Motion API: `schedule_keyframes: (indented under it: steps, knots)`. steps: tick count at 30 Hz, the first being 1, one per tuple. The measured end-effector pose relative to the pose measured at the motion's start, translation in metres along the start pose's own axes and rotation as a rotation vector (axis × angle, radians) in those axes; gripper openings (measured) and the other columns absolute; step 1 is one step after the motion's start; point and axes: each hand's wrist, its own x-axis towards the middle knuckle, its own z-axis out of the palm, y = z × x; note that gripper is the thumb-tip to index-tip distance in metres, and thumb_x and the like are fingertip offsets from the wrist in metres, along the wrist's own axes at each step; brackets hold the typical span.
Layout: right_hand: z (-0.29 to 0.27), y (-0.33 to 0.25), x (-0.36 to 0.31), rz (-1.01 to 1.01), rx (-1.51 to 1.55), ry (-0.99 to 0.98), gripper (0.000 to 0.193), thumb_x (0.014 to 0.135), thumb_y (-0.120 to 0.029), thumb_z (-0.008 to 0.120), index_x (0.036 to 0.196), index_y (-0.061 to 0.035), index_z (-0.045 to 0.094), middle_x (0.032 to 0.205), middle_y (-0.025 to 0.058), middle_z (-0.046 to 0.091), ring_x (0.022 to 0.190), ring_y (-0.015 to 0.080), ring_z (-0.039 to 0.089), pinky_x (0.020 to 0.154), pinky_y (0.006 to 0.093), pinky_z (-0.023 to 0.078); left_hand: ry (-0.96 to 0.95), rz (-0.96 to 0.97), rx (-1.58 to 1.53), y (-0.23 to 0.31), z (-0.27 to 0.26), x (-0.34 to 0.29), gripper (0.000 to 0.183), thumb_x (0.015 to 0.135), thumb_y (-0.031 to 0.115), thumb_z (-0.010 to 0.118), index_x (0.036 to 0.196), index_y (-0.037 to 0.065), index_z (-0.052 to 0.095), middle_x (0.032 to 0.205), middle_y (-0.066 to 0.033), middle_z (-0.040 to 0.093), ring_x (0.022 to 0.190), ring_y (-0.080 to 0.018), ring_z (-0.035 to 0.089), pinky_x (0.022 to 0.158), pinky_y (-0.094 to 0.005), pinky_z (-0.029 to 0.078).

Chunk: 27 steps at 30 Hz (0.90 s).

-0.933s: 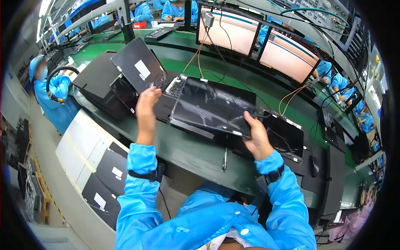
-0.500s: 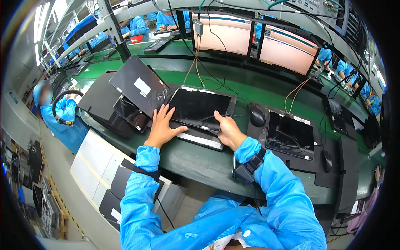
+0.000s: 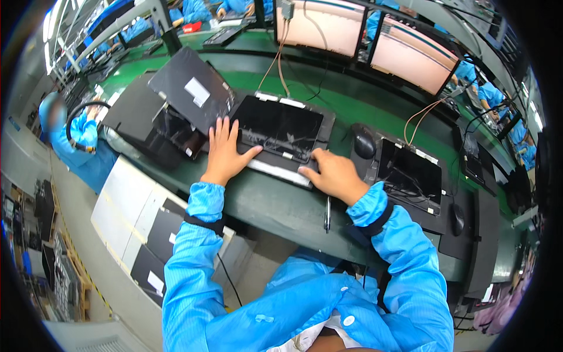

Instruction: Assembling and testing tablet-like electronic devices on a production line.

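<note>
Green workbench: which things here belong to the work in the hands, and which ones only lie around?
In hand:
- left hand flat on the black laptop
- right hand on its near edge

Lying about:
- pen
- black mouse
- second laptop
- stack of dark laptops
- two monitors

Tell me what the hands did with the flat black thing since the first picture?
The flat black laptop panel was tilted up off the green workbench in both hands; it has come down and lies flat. The left hand now presses flat on its left edge, the right hand on its near right edge. The black mouse and the two pink-lit monitors stayed put.
</note>
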Motion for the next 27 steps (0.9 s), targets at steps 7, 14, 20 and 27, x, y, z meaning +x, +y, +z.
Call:
schedule_keyframes:
  steps: [7,14,20,27]
  knots:
    - [-0.018,-0.012,-0.074,-0.078,-0.289,0.011,0.034,0.087,-0.03,0.074,0.102,-0.0044,0.057,0.084,0.0144,0.063,0.071,0.0343,0.068,0.059,0.044,0.054,0.534,-0.31,-0.684,0.029,-0.024,-0.034,0.051,0.091,0.013,0.072,0.136,-0.003,0.056,0.134,-0.0198,0.061,0.129,-0.0337,0.057,0.109,-0.0405,0.045]
    - [0.011,-0.026,-0.098,-0.074,-0.287,-0.051,0.02,0.086,-0.013,0.064,0.103,-0.004,0.059,0.079,0.0151,0.064,0.067,0.0334,0.068,0.057,0.0453,0.054,0.705,-0.678,-0.888,-0.06,-0.014,0.059,0.077,0.086,0.023,0.072,0.144,-0.015,0.04,0.139,-0.0324,0.052,0.129,-0.0423,0.054,0.109,-0.0444,0.043]
    - [-0.002,-0.018,-0.125,-0.054,0.045,0.066,0.025,0.088,-0.009,0.063,0.112,-0.0067,0.07,0.086,0.0156,0.064,0.075,0.0363,0.066,0.067,0.0465,0.053,0.791,-0.759,-0.313,-0.018,-0.01,0.081,0.056,0.083,0.026,0.078,0.124,-0.006,0.057,0.116,-0.0264,0.057,0.11,-0.0455,0.057,0.097,-0.0498,0.047]
    - [0.001,-0.029,-0.123,-0.076,0.284,0.098,0.019,0.096,-0.009,0.063,0.112,-0.001,0.068,0.09,0.0161,0.066,0.08,0.0323,0.067,0.074,0.036,0.054,0.862,-0.778,-0.492,-0.03,-0.014,0.054,0.06,0.087,0.022,0.074,0.135,-0.007,0.054,0.126,-0.0288,0.06,0.115,-0.0465,0.06,0.101,-0.0484,0.048]
